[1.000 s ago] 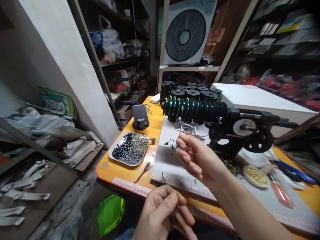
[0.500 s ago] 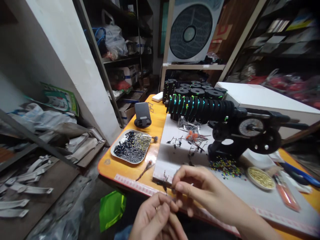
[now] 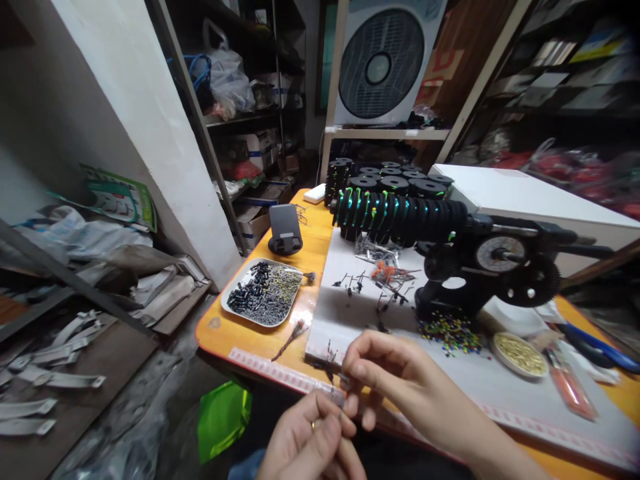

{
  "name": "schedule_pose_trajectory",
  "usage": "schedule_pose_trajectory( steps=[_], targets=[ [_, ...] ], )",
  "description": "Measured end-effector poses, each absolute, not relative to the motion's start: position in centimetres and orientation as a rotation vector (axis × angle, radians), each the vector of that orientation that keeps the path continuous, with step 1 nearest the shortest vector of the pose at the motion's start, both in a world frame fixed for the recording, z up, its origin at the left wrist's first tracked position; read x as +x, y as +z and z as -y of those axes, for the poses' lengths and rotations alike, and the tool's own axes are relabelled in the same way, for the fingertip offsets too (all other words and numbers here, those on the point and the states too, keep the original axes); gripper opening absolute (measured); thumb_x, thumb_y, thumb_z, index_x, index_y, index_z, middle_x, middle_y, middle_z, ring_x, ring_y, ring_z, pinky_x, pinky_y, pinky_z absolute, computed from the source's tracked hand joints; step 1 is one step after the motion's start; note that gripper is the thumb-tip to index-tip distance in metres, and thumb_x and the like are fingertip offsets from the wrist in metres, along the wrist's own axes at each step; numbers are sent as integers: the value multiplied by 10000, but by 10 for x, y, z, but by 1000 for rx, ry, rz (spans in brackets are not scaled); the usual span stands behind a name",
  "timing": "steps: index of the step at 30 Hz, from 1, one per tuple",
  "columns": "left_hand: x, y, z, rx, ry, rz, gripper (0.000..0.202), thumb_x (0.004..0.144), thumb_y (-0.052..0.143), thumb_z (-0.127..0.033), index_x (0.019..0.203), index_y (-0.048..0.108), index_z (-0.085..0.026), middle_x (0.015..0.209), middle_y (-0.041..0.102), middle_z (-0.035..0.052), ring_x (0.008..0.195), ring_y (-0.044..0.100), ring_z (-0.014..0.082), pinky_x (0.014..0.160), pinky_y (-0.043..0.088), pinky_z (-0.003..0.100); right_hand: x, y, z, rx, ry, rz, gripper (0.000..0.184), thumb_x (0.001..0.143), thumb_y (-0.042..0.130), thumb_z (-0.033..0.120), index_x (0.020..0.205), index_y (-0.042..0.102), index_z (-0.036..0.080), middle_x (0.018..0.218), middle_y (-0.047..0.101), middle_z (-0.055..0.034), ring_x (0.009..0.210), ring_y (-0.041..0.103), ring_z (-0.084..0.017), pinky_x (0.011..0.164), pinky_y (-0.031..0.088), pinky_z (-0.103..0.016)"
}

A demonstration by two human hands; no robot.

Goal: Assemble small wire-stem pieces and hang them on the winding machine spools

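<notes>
My left hand (image 3: 315, 440) is closed in a pinch low in the view, with a thin, tiny piece at its fingertips that is too small to name. Just above and to the right, my right hand (image 3: 395, 377) curls with thumb and index finger together; a small greyish bit shows at the tips. The two hands' fingers nearly meet in front of the table's edge. Behind them, a small bundle of dark wired pieces (image 3: 329, 360) lies at the corner of the white board (image 3: 325, 320). Another twisted bundle (image 3: 290, 339) rests on the orange table (image 3: 215, 333).
A white tray (image 3: 274, 325) of small black, grey and yellow parts is at left, below a phone stand (image 3: 285, 230). A black geared winding device (image 3: 400, 217) with green-marked discs spans the back. Colourful beads (image 3: 450, 333), a dish of gold bits (image 3: 520, 355) and blue-handled pliers (image 3: 600, 347) lie right.
My hands have drawn slightly apart at the fingertips, so the small piece in the left pinch shows more. The things on the table look unchanged.
</notes>
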State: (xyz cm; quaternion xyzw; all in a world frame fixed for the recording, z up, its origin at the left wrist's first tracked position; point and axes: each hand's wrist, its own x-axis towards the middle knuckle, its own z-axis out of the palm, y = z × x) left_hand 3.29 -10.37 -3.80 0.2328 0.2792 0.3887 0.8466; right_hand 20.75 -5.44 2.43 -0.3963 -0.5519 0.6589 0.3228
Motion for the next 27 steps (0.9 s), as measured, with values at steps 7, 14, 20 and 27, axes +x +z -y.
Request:
schedule_pose_trajectory(
  steps=[7, 14, 20, 27],
  targets=[
    [41, -49, 100, 646, 889, -706, 496, 806, 665, -549, 1123, 594, -174, 712, 760, 58, 564, 729, 157, 531, 503, 199, 220, 48, 4, -1326, 921, 1706, 457, 969, 445, 406, 1374, 445, 193, 712, 636, 4, 470, 573, -128, 468, 492, -260],
    [35, -73, 104, 1095, 868, -1001, 753, 874, 547, -576, 1464, 390, -135, 683, 725, 70, 466, 660, 128, 483, 506, 207, 206, 55, -34, -1339, 884, 1670, 140, 901, 527, 268, 907, 629, 172, 545, 595, 18, 350, 492, -96, 371, 367, -209],
    [30, -35, 104, 1311, 1201, -1236, 292, 908, 594, -323, 1174, 669, -227, 717, 695, 29, 496, 619, 120, 568, 512, 225, 221, 63, 3, -1261, 1045, 1574, 331, 940, 491, 475, 816, 589, 184, 576, 572, 21, 366, 437, -60, 349, 284, -176],
    [73, 31, 59, 1670, 1121, -1025, 324, 991, 425, -332, 1268, 567, -241, 1239, 601, 94, 1154, 527, 223, 988, 386, 334, 228, 83, 27, -988, 1545, 1292, 299, 888, 621, 408, 754, 646, 142, 501, 570, 20, 305, 377, -20, 294, 251, -120]
  ],
)
